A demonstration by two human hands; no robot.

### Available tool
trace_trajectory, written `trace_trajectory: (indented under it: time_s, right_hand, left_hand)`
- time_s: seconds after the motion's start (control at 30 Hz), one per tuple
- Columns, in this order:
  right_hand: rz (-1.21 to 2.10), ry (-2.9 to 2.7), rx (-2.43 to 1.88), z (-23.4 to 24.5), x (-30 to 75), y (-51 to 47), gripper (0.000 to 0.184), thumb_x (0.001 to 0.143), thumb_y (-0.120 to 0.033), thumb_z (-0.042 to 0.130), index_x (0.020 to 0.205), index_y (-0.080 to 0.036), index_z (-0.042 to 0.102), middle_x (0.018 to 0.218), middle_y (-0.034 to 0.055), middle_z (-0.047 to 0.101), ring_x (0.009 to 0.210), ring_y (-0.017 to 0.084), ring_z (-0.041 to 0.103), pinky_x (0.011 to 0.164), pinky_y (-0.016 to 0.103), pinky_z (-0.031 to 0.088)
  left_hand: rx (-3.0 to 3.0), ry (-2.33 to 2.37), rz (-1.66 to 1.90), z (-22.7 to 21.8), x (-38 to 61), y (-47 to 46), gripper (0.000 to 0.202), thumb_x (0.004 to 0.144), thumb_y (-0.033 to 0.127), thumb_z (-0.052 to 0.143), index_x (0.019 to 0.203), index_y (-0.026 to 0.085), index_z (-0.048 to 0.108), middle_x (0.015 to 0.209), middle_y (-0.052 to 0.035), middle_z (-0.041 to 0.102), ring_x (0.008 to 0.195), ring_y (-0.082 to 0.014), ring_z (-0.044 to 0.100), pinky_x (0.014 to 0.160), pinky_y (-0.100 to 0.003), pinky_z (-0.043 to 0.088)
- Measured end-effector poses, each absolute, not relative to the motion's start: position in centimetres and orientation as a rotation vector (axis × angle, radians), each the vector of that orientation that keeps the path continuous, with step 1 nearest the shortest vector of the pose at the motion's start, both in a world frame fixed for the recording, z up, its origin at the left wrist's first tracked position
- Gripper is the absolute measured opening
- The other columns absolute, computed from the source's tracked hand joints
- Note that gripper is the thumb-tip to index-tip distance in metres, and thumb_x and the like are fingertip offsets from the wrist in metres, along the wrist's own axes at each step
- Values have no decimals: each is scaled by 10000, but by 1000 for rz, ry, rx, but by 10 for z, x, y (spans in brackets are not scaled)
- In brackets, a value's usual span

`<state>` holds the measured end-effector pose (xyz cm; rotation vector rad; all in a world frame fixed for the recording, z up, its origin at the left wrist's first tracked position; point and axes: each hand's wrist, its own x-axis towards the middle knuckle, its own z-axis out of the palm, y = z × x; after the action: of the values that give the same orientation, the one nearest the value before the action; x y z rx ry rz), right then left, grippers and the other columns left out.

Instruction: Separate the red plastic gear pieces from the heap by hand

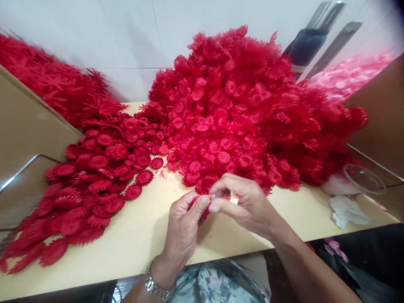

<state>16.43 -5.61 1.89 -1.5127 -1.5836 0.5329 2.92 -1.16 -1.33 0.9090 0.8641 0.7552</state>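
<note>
Near the table's front edge, my left hand [186, 223] is closed around a red flower piece [205, 213], mostly hidden by the fingers. Thumb and forefinger of my right hand [246, 202] pinch at the top of that same piece; whatever lies between those fingertips is too small to make out. Just beyond both hands rises a tall heap of red fringed petal discs [224, 126]. To the left spreads a pile of thicker red flower discs [104, 168], a few of them lying loose on the table close to the heap.
Pale table [151, 227] under everything. Cardboard panels [28, 113] border both sides. Longer red petals [53, 80] fill the back left; pink petals [350, 75] lie back right. At right are a clear plastic cup [364, 179] and a crumpled white tissue [347, 210]. Metal strips [334, 48] lean on the wall.
</note>
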Motion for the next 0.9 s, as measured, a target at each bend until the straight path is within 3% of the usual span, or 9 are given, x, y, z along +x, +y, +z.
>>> trace_trajectory:
  time_s: [0.1, 0.23, 0.3, 0.47, 0.6, 0.73, 0.9]
  right_hand:
    - [783, -1539, -1465, 13, 156, -57, 130, 764, -233, 629, 690, -176, 538, 668, -34, 545, 625, 84, 520, 566, 192, 410]
    - [828, -1423, -1464, 7, 152, -60, 133, 819, -174, 518, 686, -176, 511, 606, -41, 526, 554, 75, 509, 525, 188, 396]
    - [653, -1395, -1544, 5, 151, -61, 140, 818, -155, 494, 681, -176, 510, 588, -38, 514, 530, 77, 489, 511, 195, 386]
    - [-137, -1206, -1709, 15, 178, -43, 126, 839, -199, 482, 715, -189, 501, 594, -29, 479, 508, 93, 437, 502, 226, 371]
    - [-630, -1359, -1866, 36, 222, -10, 140, 844, -216, 468, 740, -184, 555, 721, 42, 580, 687, 160, 537, 659, 295, 433]
    - [-683, -1469, -2051, 43, 238, 0, 191, 839, -211, 468, 940, -162, 622, 929, 99, 629, 876, 223, 571, 758, 350, 460]
    - [-649, -1580, -1828, 34, 222, -26, 200, 859, -212, 455, 922, -179, 642, 879, 77, 652, 842, 183, 611, 763, 306, 499]
  left_hand:
    - [929, 848, 738, -16, 27, -13, 390, 714, 447, 650, 540, 138, 485, 459, 77, 368, 420, -28, 305, 396, -147, 252]
    - [974, 783, 612, -17, 23, -17, 304, 776, 443, 580, 700, 149, 559, 545, 35, 519, 410, -52, 427, 364, -154, 303]
    - [956, 746, 591, -17, 22, -18, 239, 749, 380, 628, 739, 149, 569, 558, 22, 561, 402, -77, 478, 355, -173, 358]
    - [825, 777, 647, -14, 20, -17, 163, 690, 225, 667, 633, 142, 538, 490, 4, 589, 384, -104, 511, 362, -203, 425]
    - [787, 776, 669, -13, 19, -12, 75, 677, 153, 661, 695, 122, 596, 539, 1, 592, 439, -98, 530, 382, -187, 430]
    - [748, 740, 680, -10, 16, -9, 53, 693, 138, 636, 737, 122, 612, 648, -5, 594, 469, -97, 545, 385, -190, 428]
    - [697, 695, 668, -9, 12, -10, 25, 695, 140, 598, 704, 118, 608, 680, -25, 609, 456, -101, 538, 370, -196, 410]
